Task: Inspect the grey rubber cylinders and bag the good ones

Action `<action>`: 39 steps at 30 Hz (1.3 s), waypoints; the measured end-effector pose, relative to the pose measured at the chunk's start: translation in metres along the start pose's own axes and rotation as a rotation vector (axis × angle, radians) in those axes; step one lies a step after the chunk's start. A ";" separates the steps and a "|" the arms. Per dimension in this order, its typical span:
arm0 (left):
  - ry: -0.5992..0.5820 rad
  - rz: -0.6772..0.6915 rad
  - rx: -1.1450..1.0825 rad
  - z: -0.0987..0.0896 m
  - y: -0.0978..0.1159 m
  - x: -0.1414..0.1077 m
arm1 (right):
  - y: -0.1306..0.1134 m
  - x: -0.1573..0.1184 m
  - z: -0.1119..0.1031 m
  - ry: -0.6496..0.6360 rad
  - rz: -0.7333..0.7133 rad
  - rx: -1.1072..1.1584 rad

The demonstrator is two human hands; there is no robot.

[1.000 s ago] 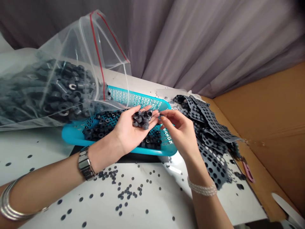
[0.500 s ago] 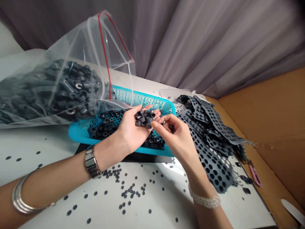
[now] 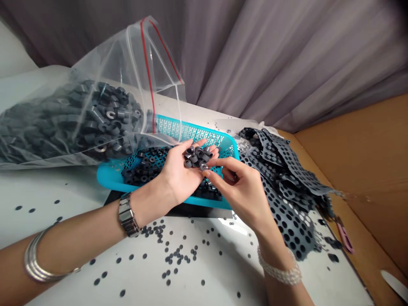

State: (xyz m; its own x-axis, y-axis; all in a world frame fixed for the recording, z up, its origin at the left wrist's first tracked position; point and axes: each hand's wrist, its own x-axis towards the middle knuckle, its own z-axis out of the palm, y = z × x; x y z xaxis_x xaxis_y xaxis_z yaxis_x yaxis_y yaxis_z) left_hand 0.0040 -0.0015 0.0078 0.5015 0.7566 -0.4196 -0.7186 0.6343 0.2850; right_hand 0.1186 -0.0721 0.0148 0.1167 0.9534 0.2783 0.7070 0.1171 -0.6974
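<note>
My left hand (image 3: 178,172) is palm up above the basket, its fingers stretched out, bearing a small heap of dark grey ring-shaped caps (image 3: 196,155). Thumb and forefinger of my right hand (image 3: 240,185) pinch one grey cap (image 3: 204,167) at the heap's near edge; a pale ring shows in its opening. Beneath both hands stands a turquoise plastic basket (image 3: 116,180) with more dark caps (image 3: 145,168) in it. To the left lies a clear zip bag (image 3: 108,59) with red stripes, filled with similar grey caps (image 3: 105,123), its mouth over the basket.
Punched-out dark sheets (image 3: 290,221) lie piled at the right. Small black discs (image 3: 178,255) are strewn over the white table (image 3: 143,284). Pink-handled scissors (image 3: 346,238) lie by the cardboard (image 3: 360,170) at far right. A grey curtain (image 3: 248,55) hangs behind.
My right thumb and forefinger have turned the pinched cap so its opening with the pale ring faces me. The whole view has shifted slightly; my left hand keeps its heap.
</note>
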 end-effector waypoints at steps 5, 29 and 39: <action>0.055 0.004 -0.084 0.001 0.000 0.001 | 0.021 0.005 -0.026 0.182 0.077 0.018; 0.002 -0.065 0.127 0.004 -0.003 0.000 | 0.027 0.006 -0.016 -0.045 -0.040 0.068; -0.101 -0.155 0.017 -0.001 -0.003 -0.002 | 0.035 0.015 -0.028 0.033 0.455 1.167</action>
State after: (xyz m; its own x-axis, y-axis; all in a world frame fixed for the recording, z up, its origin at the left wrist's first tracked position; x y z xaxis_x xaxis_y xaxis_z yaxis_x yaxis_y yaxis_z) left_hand 0.0046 -0.0053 0.0069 0.6516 0.6614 -0.3715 -0.6215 0.7462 0.2386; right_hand 0.1640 -0.0612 0.0132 0.2173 0.9666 -0.1360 -0.4388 -0.0277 -0.8982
